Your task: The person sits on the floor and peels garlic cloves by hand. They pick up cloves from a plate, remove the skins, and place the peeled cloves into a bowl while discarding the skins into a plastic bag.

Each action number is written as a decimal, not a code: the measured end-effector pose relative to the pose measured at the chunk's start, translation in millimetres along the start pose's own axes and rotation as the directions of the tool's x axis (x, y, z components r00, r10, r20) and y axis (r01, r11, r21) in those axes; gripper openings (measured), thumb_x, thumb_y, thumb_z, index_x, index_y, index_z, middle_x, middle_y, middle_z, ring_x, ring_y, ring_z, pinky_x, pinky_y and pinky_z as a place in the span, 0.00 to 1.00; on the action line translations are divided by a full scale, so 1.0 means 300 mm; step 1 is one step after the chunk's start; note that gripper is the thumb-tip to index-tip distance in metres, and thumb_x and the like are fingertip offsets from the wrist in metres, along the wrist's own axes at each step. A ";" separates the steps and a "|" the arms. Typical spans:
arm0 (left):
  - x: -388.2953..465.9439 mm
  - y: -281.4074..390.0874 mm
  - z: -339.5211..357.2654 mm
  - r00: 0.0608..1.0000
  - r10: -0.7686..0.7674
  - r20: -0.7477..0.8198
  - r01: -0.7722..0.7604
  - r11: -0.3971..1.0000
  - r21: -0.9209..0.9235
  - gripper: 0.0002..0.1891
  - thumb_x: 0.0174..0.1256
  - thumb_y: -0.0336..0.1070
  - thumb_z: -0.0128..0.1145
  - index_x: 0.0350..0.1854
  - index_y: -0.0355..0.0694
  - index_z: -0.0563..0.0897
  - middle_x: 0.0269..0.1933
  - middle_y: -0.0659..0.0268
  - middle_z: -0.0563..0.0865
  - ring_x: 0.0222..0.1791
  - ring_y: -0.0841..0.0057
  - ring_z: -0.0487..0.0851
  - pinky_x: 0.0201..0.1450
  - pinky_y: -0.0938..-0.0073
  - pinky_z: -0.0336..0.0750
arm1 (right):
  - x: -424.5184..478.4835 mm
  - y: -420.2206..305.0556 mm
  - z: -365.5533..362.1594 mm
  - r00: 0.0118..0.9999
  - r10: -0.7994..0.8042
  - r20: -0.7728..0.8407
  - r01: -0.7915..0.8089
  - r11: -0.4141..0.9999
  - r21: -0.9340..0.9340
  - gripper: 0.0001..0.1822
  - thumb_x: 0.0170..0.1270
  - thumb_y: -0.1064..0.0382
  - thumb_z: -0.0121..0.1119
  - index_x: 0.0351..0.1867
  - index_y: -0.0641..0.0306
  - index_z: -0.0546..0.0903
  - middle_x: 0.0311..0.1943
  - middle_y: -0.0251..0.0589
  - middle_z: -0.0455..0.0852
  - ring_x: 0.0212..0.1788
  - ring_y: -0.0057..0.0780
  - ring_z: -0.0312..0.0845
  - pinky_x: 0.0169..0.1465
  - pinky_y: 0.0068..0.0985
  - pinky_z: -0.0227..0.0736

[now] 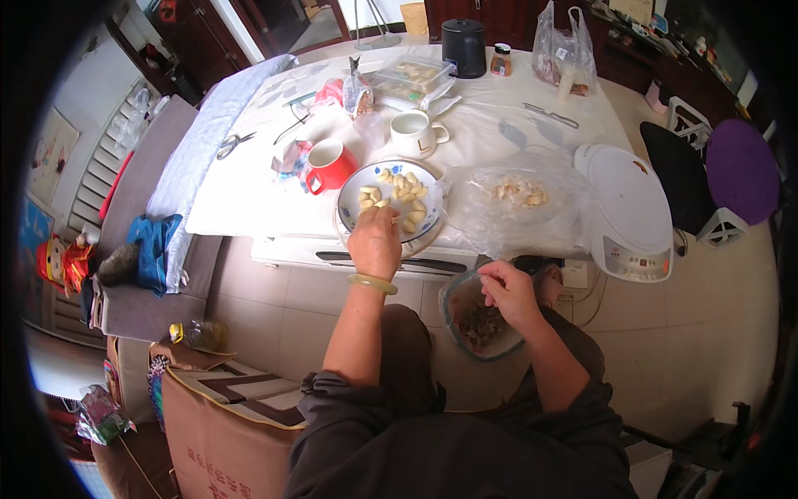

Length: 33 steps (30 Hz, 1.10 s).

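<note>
Peeled garlic cloves [408, 187] lie on a white plate with a blue pattern [355, 181] near the table's front edge. My left hand [375, 240], with a pale bangle at its wrist, is over the plate's near rim; its fingertips touch or nearly touch cloves, and whether it holds one is hidden. My right hand [510, 293] is above a lined waste bin [452, 324] with peelings in it, thumb and fingers drawn together; I cannot tell if anything is between them. Garlic cloves and skins [522, 192] lie on a clear plastic bag [464, 215] right of the plate.
Behind the plate stand a red mug [330, 165] and a white mug [413, 134]. A white electric hotplate [626, 206] sits at the table's right edge. Scissors [230, 145] lie at the left, a knife or peeler [552, 115] farther back. A dark pitcher [463, 50] and clear food containers [411, 81] stand beyond.
</note>
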<state>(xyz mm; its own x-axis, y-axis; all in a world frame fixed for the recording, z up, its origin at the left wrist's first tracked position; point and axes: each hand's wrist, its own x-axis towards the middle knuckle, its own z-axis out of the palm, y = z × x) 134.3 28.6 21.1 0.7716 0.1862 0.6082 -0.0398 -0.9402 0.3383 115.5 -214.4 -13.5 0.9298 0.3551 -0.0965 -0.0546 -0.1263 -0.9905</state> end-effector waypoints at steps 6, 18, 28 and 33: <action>-0.009 0.085 0.007 0.999 0.024 0.021 -0.019 0.975 -0.220 0.09 0.49 0.24 0.58 0.33 0.40 0.81 0.33 0.61 0.82 0.37 0.61 0.80 0.38 0.64 0.74 | -0.005 -0.005 -0.007 0.999 -0.032 -0.033 0.032 0.999 -0.006 0.07 0.62 0.71 0.53 0.41 0.68 0.77 0.24 0.35 0.78 0.21 0.19 0.72 0.28 0.19 0.68; 0.112 0.346 0.266 0.836 0.418 0.356 -0.247 0.865 -0.437 0.12 0.52 0.25 0.56 0.40 0.42 0.82 0.43 0.59 0.83 0.44 0.60 0.80 0.46 0.64 0.75 | -0.001 0.008 -0.035 0.994 -0.082 -0.073 0.078 0.996 -0.047 0.06 0.62 0.70 0.55 0.39 0.68 0.77 0.25 0.38 0.80 0.20 0.20 0.74 0.25 0.20 0.69; 0.212 0.289 0.488 0.851 0.208 0.482 -0.116 0.970 -0.215 0.10 0.55 0.35 0.56 0.39 0.44 0.83 0.44 0.59 0.82 0.46 0.59 0.80 0.48 0.62 0.74 | 0.000 0.010 -0.041 0.985 -0.152 -0.086 0.135 0.975 -0.177 0.07 0.58 0.66 0.59 0.36 0.64 0.79 0.29 0.46 0.83 0.30 0.38 0.80 0.36 0.28 0.73; 0.212 0.281 0.497 0.825 0.210 0.524 -0.161 0.977 -0.138 0.09 0.54 0.39 0.57 0.36 0.46 0.83 0.42 0.61 0.81 0.43 0.61 0.81 0.46 0.63 0.75 | -0.005 0.001 -0.047 0.985 -0.152 -0.084 0.136 0.976 -0.172 0.06 0.57 0.67 0.59 0.36 0.64 0.79 0.28 0.46 0.83 0.31 0.39 0.80 0.36 0.29 0.73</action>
<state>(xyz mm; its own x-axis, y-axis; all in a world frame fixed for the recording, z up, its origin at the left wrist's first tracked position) 274.7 -81.4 -18.9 0.9612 -0.1935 0.1964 -0.2508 -0.9094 0.3317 119.3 -228.1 -12.4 0.9547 0.2907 0.0637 0.1355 -0.2341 -0.9627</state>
